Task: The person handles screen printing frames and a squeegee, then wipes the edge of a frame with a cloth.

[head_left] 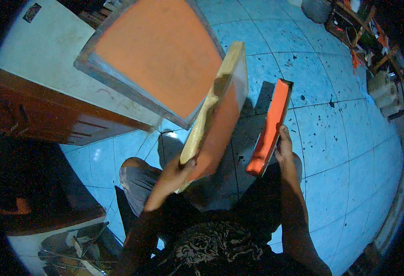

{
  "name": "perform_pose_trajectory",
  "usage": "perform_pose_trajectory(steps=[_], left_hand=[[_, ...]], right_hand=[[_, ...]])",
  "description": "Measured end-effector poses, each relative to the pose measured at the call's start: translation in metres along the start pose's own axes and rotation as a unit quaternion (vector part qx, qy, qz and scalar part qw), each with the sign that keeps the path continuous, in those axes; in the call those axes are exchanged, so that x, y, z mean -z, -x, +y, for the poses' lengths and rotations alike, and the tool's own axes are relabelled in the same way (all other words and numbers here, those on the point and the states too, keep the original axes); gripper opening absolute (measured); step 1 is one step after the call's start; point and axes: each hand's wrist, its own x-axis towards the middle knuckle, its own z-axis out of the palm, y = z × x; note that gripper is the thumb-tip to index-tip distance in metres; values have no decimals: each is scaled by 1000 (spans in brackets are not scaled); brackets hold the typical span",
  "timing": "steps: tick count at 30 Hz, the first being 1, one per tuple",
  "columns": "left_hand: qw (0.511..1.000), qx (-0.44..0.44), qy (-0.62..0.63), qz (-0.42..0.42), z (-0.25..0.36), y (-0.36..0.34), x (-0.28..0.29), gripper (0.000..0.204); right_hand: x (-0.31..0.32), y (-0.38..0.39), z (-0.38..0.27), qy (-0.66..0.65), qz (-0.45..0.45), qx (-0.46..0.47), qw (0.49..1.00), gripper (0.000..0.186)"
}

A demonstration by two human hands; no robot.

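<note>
Held items: one framed orange panel (218,133), pale wood rim, raised at a steep tilt above the floor and in front of the seated person, and one narrow orange bar (270,131), slanted, to its right. Left grip (176,170) clamped on the panel's near end; right grip (284,149) clamped on the bar's right side, thumb visible, other fingers hidden. Panel and bar stand apart, with shadowed floor seen between them. Surface below: floor (330,152) of blue tiles with dark joints, dark specks densest ahead and right of the bar. Beyond the panel, to the left, a larger framed orange panel (153,55) with a grey rim crosses the edge of a white worktop (41,50); flat or leaning, cannot tell. The held panel's top overlaps that panel's right edge in view; contact cannot be judged. Room is dim; a shelf (358,23) with mixed items and pale cylinders (386,94) line the far right. Widest free floor: right of the bar, out to the wall side; left room is narrowed by the worktop. Count: framed panels two, bar one, worktop one, shelf one; cylinders several, exact number unclear.
</note>
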Motion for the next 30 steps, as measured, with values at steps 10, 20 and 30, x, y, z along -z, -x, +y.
perform_pose_trajectory(steps=[10,20,30], left_hand=[[996,38,78,5,6,-77,-11,41],[976,78,199,35,9,-72,-25,34],[989,-18,149,-9,11,-73,-14,31]], right_hand=[[-8,-9,29,30,24,-57,998,21],[3,-46,90,23,-2,-25,999,24],[8,-66,121,160,55,3,986,29]])
